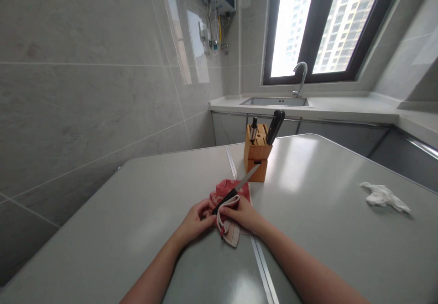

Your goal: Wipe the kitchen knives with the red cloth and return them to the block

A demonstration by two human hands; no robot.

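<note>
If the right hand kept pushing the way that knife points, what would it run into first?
Probably the knife block. The right hand holds the knife over a red cloth, blade tip aimed at the block's lower front, seemingly just short, though depth is unclear.

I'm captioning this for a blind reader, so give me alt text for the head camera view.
Two bare hands meet on a grey table: the left hand and right hand hold a black-handled knife against a red cloth, blade pointing toward a wooden knife block. A crumpled white tissue lies to the right; a sink sits under the window beyond.
</note>
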